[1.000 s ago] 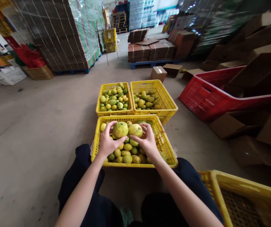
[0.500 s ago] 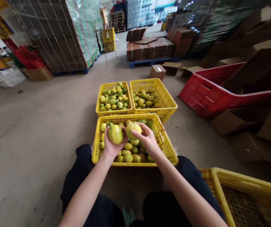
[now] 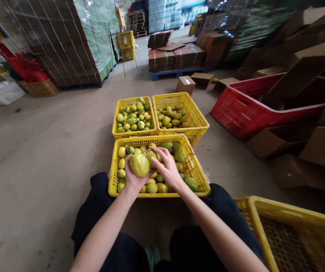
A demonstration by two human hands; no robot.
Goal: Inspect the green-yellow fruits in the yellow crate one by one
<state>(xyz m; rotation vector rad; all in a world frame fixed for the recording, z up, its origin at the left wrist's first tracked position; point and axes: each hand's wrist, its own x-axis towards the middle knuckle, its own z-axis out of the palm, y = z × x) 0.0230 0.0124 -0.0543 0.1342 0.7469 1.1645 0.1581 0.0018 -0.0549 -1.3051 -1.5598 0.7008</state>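
Observation:
Low over the near yellow crate [image 3: 205, 189], my left hand [image 3: 134, 183] cups a large, smooth yellow-green fruit [image 3: 139, 164] from below, fingers curled around it. My right hand [image 3: 168, 168] is close beside it, thumb and fingers around a second yellow-green fruit [image 3: 152, 155]. This second fruit sits just right of the first and is partly covered by my fingers. Beneath both hands, the crate holds many loose fruits in yellow and green, such as a greener, longer fruit [image 3: 191, 184] at its right side. My forearms hide part of the crate's near rim.
Two more yellow crates with fruit, a left one [image 3: 114, 130] and a right one [image 3: 202, 122], stand just beyond. At lower right is another yellow crate [image 3: 254, 219]. A red crate [image 3: 225, 113] and cardboard boxes [image 3: 290, 172] lie right; strapped cardboard [image 3: 189, 56] sits on a blue pallet behind.
My right hand has turned and shifted slightly left with its fruit, which is now more covered by fingers. The fruit in my left hand has been tilted. The whole view has shifted slightly.

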